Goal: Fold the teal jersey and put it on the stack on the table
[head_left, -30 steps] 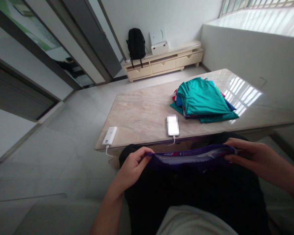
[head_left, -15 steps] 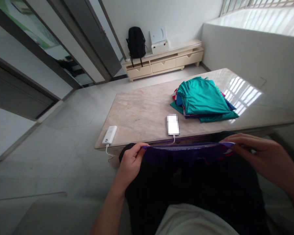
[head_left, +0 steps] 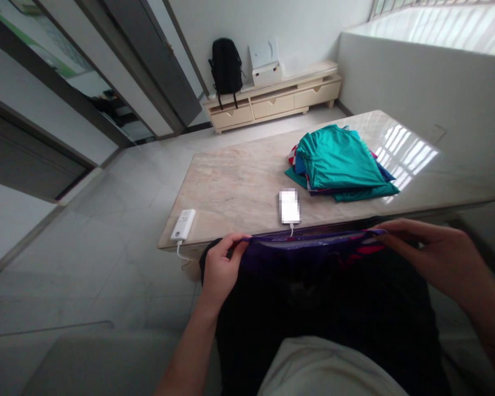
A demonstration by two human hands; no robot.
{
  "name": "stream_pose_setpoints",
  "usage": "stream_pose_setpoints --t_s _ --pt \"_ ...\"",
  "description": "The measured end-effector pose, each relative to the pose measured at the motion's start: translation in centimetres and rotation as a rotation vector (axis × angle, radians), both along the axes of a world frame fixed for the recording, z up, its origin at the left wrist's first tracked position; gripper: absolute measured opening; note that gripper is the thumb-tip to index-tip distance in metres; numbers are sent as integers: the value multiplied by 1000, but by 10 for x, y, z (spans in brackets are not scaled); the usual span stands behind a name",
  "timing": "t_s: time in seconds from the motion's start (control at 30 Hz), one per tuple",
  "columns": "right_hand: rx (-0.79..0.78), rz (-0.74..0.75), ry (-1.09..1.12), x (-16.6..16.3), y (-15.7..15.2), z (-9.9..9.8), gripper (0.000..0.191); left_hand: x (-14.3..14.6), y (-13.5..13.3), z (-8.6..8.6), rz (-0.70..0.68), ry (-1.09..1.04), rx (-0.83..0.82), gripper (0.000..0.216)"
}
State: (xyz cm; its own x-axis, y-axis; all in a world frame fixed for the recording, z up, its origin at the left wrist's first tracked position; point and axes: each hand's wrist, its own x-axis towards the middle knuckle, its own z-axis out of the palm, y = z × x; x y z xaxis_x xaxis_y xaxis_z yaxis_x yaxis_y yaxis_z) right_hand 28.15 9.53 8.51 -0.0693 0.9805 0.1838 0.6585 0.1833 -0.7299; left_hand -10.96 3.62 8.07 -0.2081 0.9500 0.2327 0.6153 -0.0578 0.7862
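A purple garment (head_left: 297, 250) with red patches hangs stretched between my two hands, above my dark-trousered lap and just off the near edge of the table. My left hand (head_left: 223, 269) pinches its upper left corner between thumb and fingers. At the upper right corner, my right hand (head_left: 431, 256) pinches it the same way. The lower part of the garment blends into the dark trousers and is hard to make out. Farther back lies a pile of folded clothes (head_left: 342, 159), a shiny teal one on top, with blue, red-and-white and purple edges showing beneath.
The clothes lie on a marble-topped table (head_left: 231, 181). A white power bank (head_left: 183, 225) with a cable sits near its left corner, and a blurred-out white device (head_left: 289, 206) with a cable near the front edge. Behind are a low cabinet (head_left: 276, 107) and a black backpack (head_left: 226, 66).
Both hands have raised the garment's upper edge slightly, and more of its red patch shows at the right. The view has shifted a little. The pile of clothes stays put.
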Motion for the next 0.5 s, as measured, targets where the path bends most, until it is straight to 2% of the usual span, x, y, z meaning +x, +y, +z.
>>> stream_pose_setpoints --t_s 0.1,0.2,0.3,0.4,0.5 --pt "54 81 15 -1 0 2 31 3 -2 1 52 16 31 23" --pt "-14 14 -44 1 1 1 38 6 -4 3 71 87 69 23" --pt "-194 -19 -78 3 3 -1 44 8 -4 2 47 85 45 24" --pt "-416 141 25 -3 1 -2 44 15 -3 -7 -4 -76 -67 28" --pt "-629 293 272 -23 -9 -8 46 34 -7 -21 -69 -304 -207 34"
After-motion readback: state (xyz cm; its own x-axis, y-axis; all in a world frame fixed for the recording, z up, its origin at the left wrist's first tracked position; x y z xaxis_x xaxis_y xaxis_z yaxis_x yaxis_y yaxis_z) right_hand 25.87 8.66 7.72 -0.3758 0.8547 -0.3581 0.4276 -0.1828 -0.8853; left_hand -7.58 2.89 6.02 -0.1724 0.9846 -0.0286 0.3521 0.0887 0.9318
